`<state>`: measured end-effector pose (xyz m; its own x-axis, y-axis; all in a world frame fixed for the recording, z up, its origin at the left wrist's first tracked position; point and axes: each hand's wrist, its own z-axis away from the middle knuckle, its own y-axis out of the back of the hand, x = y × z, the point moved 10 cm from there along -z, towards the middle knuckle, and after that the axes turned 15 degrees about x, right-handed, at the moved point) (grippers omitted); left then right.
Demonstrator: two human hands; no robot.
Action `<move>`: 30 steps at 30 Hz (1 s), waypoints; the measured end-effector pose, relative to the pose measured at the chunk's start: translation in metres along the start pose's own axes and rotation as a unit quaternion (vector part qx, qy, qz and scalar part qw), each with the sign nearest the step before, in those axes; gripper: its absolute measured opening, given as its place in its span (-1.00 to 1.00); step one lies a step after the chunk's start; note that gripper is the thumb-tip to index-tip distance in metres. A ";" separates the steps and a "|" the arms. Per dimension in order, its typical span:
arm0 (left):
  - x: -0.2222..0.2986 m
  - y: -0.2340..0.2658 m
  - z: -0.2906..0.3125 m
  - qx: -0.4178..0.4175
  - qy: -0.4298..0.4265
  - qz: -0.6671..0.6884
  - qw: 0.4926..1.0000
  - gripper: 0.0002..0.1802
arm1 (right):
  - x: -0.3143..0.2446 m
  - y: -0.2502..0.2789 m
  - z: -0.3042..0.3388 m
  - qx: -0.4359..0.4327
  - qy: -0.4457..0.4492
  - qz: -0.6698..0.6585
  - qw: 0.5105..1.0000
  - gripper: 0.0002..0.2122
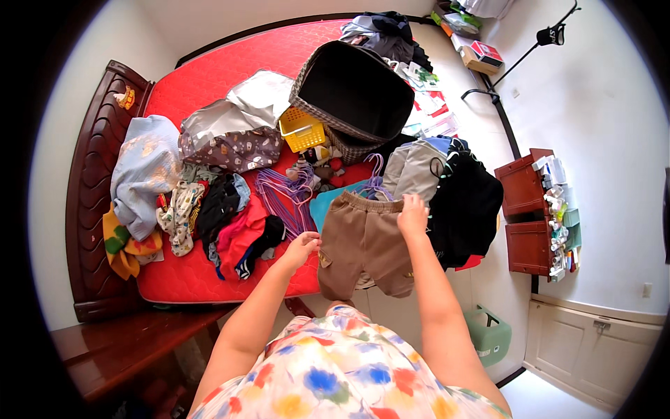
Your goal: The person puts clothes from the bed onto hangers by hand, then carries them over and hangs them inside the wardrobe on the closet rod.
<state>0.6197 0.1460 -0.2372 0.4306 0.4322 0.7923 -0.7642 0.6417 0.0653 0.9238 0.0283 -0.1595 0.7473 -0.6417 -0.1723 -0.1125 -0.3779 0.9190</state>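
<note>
A pair of brown shorts with an elastic waistband hangs spread out in front of me, over the near edge of the bed. My right hand grips the waistband at its right end. At the left side seam, my left hand has its fingers closed on the edge of the cloth. Behind the shorts lie a turquoise piece and purple hangers. To the right are grey-beige clothing and a black garment pile.
A red mattress holds mixed clothes, a patterned bag, a yellow basket and an open black-lined storage box. Rightward stand a reddish-brown cabinet with bottles and a green bin on the floor.
</note>
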 end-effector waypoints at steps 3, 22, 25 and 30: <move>0.000 -0.002 -0.001 0.004 0.022 0.001 1.000 -0.63 | -0.010 -0.037 0.007 -0.125 -0.079 -0.018 0.989 -0.64; 0.047 0.018 0.059 0.029 -0.020 0.091 0.995 -0.55 | -0.086 0.015 0.036 -0.226 -0.111 -0.243 0.937 -0.67; 0.062 0.028 0.089 0.022 -0.072 0.131 0.988 -0.49 | -0.127 0.048 0.041 -0.206 -0.042 -0.280 0.937 -0.67; 0.052 0.073 0.151 0.078 -0.117 0.193 0.971 -0.48 | -0.220 0.125 0.067 -0.227 0.080 -0.314 0.918 -0.67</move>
<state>0.5135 0.1195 -0.0992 -0.0082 0.4541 0.8909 -0.9180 0.3497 -0.1868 0.7013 0.0775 -0.0301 0.6629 -0.2720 -0.6975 0.6306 -0.2993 0.7160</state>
